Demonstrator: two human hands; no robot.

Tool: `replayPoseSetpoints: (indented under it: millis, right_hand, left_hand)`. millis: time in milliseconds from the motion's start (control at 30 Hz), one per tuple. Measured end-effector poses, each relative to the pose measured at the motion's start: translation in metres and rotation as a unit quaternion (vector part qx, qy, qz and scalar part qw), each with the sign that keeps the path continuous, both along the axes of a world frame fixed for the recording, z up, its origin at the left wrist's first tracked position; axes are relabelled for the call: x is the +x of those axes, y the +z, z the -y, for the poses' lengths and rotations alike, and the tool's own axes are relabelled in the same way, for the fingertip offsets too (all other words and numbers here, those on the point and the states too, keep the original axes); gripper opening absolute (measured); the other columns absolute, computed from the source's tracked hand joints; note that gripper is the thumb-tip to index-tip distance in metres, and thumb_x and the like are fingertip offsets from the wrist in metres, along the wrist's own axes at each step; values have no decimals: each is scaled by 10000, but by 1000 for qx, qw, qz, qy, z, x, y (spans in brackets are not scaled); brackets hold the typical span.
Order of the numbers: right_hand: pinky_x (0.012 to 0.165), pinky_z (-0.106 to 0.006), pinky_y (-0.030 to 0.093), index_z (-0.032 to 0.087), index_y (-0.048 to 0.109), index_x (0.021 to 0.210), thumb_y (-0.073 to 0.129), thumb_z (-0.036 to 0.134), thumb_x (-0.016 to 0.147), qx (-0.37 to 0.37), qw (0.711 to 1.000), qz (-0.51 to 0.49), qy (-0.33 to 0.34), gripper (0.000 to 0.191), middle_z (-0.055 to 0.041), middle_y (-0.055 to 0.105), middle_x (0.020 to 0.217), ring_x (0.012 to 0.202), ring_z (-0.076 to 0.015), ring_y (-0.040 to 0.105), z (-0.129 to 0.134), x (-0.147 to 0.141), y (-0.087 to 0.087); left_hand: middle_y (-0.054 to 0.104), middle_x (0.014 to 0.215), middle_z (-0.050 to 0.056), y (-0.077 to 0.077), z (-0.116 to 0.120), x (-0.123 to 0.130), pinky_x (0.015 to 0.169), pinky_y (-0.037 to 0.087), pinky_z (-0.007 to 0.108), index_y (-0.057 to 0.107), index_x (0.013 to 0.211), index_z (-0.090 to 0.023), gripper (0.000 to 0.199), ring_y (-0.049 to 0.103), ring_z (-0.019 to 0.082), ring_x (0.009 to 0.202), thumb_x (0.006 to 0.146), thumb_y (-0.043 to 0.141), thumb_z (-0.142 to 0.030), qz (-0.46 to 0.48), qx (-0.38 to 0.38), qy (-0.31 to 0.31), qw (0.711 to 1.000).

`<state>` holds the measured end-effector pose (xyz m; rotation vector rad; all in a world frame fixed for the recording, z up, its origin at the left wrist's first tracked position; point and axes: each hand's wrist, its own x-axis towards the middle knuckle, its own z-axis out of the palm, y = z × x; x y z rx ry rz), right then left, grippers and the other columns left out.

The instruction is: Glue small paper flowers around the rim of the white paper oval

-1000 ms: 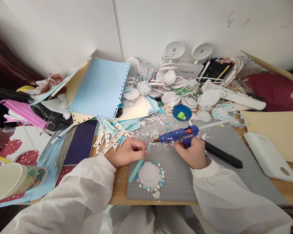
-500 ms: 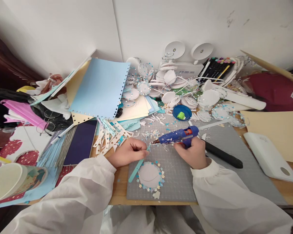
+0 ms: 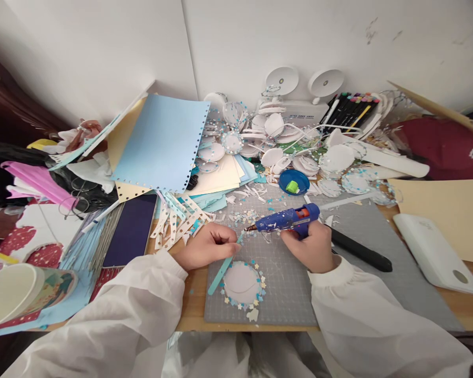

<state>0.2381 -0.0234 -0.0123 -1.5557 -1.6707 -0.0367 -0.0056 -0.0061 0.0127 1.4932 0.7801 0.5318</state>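
Observation:
My right hand (image 3: 309,247) is closed round the handle of a blue hot glue gun (image 3: 287,218), whose nozzle points left. Just left of the nozzle, my left hand (image 3: 208,244) pinches a turquoise strip (image 3: 220,274) that slants down over the cutting mat; it could be tweezers or a paper strip, I cannot tell which. Below the left hand lies a white paper disc (image 3: 241,283) ringed with small blue, cream and yellow stars. A small cream scrap (image 3: 253,314) sits by its lower edge. Loose paper stars (image 3: 244,216) are scattered behind the nozzle.
A grey cutting mat (image 3: 287,294) covers the front table. A blue lid (image 3: 295,182) holds a green piece. Behind stand piled star-trimmed discs (image 3: 274,126). Punched blue paper (image 3: 163,142), a dark phone (image 3: 130,231) and a paper cup (image 3: 11,296) are left; a white power bank (image 3: 437,253) is right.
Almost nothing differs. The glue gun's nozzle has shifted very slightly left, while both hands keep their places and grips.

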Motion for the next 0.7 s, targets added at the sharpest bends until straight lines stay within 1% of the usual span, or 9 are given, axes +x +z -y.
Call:
replayPoseSetpoints:
  millis: [67,167,267,367,467,533,600,700]
  right_hand:
    - [411,-246,336,248,283,468,571,265,610,3,1000,3,2,321,67,339,370,355,-88,340,0,0,-1]
    - [415,-253,343,247,302,459,586,272,593,21,1000,3,-13,315,65,355,365,351,-93,348,-1,0,-2]
    - [433,-257,367,234,388,473,630,303,606,22,999,-7,-32,285,53,415,387,368,-109,404,0,4,2]
    - [455,-270,392,218,486,505,677,371,650,25,997,-24,-66,284,24,494,425,400,-136,471,4,18,12]
    - [499,-304,419,211,531,515,692,447,660,24,991,-25,-133,320,-24,560,472,449,-177,533,10,49,23]
    - [534,-334,431,199,589,583,707,485,619,12,982,-9,-190,311,-67,606,533,527,-224,589,15,78,25]
    - [580,-362,442,197,630,694,683,515,624,-19,972,1,-234,330,-111,660,650,646,-267,634,21,110,23]
    - [557,-386,418,228,589,632,636,558,642,-62,958,0,-280,334,-101,623,583,631,-277,616,31,152,11]
  left_hand:
    - [289,502,-51,-1,0,0,478,179,229,364,494,-155,346,255,69,497,734,582,-277,2,1,2,1000]
    - [292,500,-52,-2,-1,0,477,178,227,372,496,-153,349,252,67,495,738,587,-282,4,3,2,1000]
    - [293,498,-54,-2,-1,0,476,182,227,378,497,-151,356,248,67,494,745,591,-295,3,5,3,1000]
    - [292,507,-51,-2,-1,-1,481,189,228,376,498,-151,367,259,71,501,762,579,-305,0,10,5,1000]
    - [280,509,-52,-3,-1,-1,481,182,230,363,498,-155,376,251,71,503,772,573,-305,3,15,3,1000]
    - [275,507,-54,-3,-1,-1,480,175,232,359,500,-156,379,241,70,502,773,576,-304,5,13,0,1000]
    - [279,508,-54,-4,-1,-1,480,173,232,361,504,-157,378,242,71,503,775,578,-306,5,10,-1,1000]
    - [280,507,-55,-5,-1,0,480,170,232,361,504,-157,389,240,71,504,775,588,-319,6,9,2,1000]
